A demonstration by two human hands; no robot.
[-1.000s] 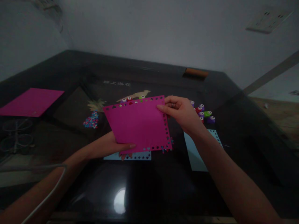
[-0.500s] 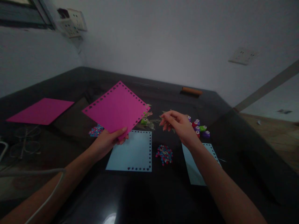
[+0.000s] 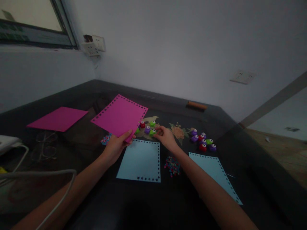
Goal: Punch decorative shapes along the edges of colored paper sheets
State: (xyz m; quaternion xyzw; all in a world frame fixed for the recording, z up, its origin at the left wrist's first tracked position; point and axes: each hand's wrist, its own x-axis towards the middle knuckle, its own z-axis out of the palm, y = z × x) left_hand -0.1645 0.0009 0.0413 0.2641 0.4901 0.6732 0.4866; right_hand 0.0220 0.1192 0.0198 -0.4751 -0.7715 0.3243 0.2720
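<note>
My left hand (image 3: 119, 143) pinches a pink sheet of paper (image 3: 121, 115) by its near corner and holds it up above the table. Small shaped holes run along several of the sheet's edges. Beyond the pale blue sheet, the fingers of my right hand (image 3: 165, 136) close around a green craft punch (image 3: 152, 132) with a white eye-like button. Beside it are a purple punch (image 3: 147, 129), a red punch (image 3: 142, 124) and another green punch (image 3: 153, 123). The pink sheet partly hides one more green punch.
A pale blue sheet (image 3: 141, 161) with punched edges lies in front, another blue sheet (image 3: 213, 169) at right. Bead-like bits (image 3: 172, 166) are heaped between them. More punches (image 3: 202, 140) stand at right. Left are a pink sheet (image 3: 59, 118), glasses (image 3: 45, 148) and a white cable (image 3: 55, 172).
My right hand has moved left and closed on a green punch. The pink sheet in my left hand has tilted and sunk a little. The camera view has shifted.
</note>
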